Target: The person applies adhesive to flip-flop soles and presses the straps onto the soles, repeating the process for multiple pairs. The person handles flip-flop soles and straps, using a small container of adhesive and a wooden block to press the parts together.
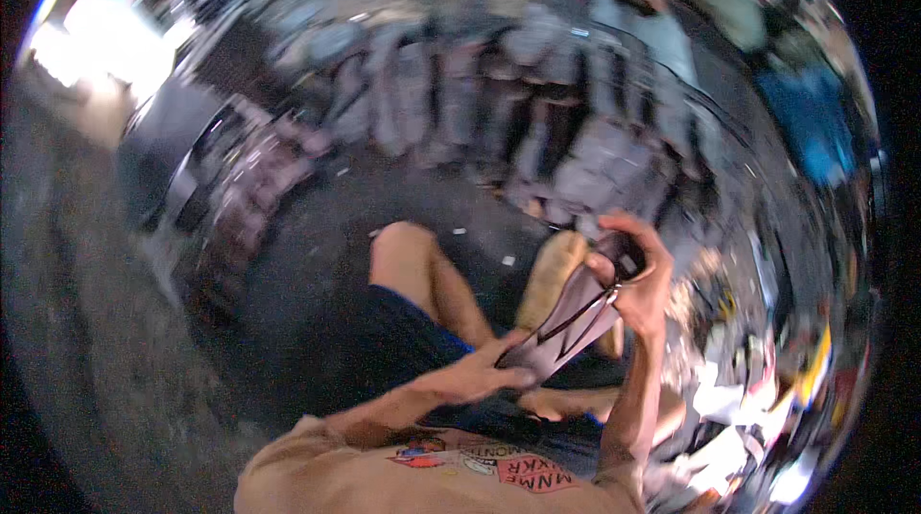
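Note:
Both my hands hold a long, flat grey-mauve flip-flop (566, 324) with thin dark straps in a V, tilted up to the right in front of my lap. My left hand (491, 367) grips its lower left end. Round its upper right end, my right hand (645, 282) has its fingers curled, by a dark part (622, 255) I cannot make out clearly. Just behind it is a long tan piece (550, 274), blurred and partly covered.
I sit on a dark floor (384, 193) with bent legs. Rows of grey, flat, sole-like pieces (413, 92) curve around ahead. A brownish heap (259, 183) is at left, a blue thing (811, 121) at far right. Mixed colourful clutter (748, 380) lies close on my right.

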The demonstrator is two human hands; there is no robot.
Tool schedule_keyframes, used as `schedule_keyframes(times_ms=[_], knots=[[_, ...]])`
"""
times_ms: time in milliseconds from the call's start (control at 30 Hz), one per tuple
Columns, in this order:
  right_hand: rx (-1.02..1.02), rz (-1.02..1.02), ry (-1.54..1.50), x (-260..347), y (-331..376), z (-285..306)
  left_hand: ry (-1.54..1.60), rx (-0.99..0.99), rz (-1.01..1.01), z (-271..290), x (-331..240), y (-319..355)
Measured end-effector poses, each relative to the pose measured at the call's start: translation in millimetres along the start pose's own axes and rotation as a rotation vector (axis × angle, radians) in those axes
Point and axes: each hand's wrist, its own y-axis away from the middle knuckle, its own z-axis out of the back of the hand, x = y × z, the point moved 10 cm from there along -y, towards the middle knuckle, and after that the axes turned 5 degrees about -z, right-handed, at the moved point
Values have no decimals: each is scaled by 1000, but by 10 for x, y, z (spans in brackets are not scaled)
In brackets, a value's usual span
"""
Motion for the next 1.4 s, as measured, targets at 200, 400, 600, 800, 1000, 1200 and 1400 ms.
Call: schedule_keyframes(times_ms=[200,400,600,800,1000,1200,1400], knots=[[-201,188,770,-469,-836,-814,-286,-1062,-357,3132,-1210,708],[-337,86,940,-1139,-1365,-751,380,-1446,-761,5776,-1341,814],[-783,276,623,-789,-320,225,523,-1452,-467,5353,-609,375],[-727,-300,-672,-897,843,64,40,-544,-606,1848,-1227,-394],[-257,-261,-470,-1089,1222,-785,-130,-210,-677,220,-1717,-367],[-319,238,79,386,1325,304,-850,18,-959,-751,-1765,-287],[-527,327,-60,415,1563,388,-782,-181,-1089,-845,-1618,-73]])
